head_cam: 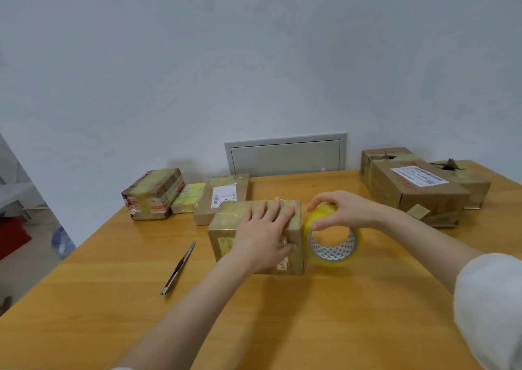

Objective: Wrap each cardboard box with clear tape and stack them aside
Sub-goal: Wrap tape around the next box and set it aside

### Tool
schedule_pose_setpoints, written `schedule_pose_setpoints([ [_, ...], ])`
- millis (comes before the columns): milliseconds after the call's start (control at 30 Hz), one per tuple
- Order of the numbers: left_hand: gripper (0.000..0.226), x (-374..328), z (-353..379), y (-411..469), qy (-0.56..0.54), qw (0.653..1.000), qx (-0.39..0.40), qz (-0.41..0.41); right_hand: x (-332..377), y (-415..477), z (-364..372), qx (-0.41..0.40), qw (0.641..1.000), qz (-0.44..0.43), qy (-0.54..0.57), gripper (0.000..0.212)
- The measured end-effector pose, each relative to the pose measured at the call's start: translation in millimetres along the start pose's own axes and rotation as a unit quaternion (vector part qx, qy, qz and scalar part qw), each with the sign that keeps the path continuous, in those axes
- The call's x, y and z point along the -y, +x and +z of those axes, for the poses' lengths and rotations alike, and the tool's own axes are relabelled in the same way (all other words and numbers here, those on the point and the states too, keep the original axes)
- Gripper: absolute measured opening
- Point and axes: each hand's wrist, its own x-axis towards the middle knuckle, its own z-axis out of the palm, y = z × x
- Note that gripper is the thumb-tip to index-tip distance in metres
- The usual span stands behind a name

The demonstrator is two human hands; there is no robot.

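Cardboard box (226, 224), glossy with tape, sits near the middle of the wooden tabletop (282, 327). The person's left hand (265, 234) lies flat on its top, fingers straight and spread, thumb down over the near right edge. The right hand (343, 210) grips the roll of clear tape (330, 257) from above, fingers and thumb curled round its rim. The roll stands on edge against or just beside the box's right side; cannot tell which. A utility knife (178, 268) lies left of the box, apart from it. Toward the far left edge, close together: a taped parcel (154, 193), a small yellowish packet (188, 197), a flat labelled box (223, 197). At the far right corner: a large carton (418, 197) with a shipping label, and torn-topped boxes (467, 181) behind it.
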Motion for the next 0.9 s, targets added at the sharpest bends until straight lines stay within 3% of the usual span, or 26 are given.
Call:
schedule_pose_setpoints([
  [100, 0.082, -3.5, -16.3, 8.6, -0.028, 0.999, 0.033, 0.002, -3.7, -3.9, 2.8, -0.003, 1.000, 0.004, 0.023, 0.037],
  [267, 0.108, -15.9, -43.8, 36.3, 0.013, 0.996, 0.090, 0.007, -0.6, -6.9, 5.2, -0.002, 1.000, 0.007, 0.012, 0.035],
  [400, 0.113, -20.3, -39.1, 49.2, 0.033, 0.990, 0.134, 0.014, 0.1, -11.9, 6.4, -0.019, 0.999, 0.010, 0.027, 0.038],
  [500, 0.114, -4.9, -41.8, 48.2, -0.058, 0.994, 0.097, 0.008, 11.1, -17.7, -10.2, -0.037, 0.998, 0.001, 0.041, 0.054],
  [567, 0.114, 11.5, -52.0, 47.6, -0.170, 0.984, 0.050, 0.000, 22.7, -20.9, -33.1, -0.094, 0.990, -0.016, 0.100, 0.059],
  [633, 0.111, 25.7, -64.9, 47.9, -0.321, 0.947, 0.005, -0.015, 37.7, -23.6, -56.9, -0.161, 0.963, -0.041, 0.212, 0.053],
  [767, 0.109, 39.4, -66.6, 38.6, -0.570, 0.821, -0.033, -0.013, 66.5, -17.2, -76.3, -0.206, 0.911, -0.096, 0.345, 0.036],
  [900, 0.090, 43.4, -51.5, 22.8, -0.633, 0.772, -0.051, -0.011, 83.7, -5.4, -68.6, -0.188, 0.930, -0.103, 0.299, 0.029],
])
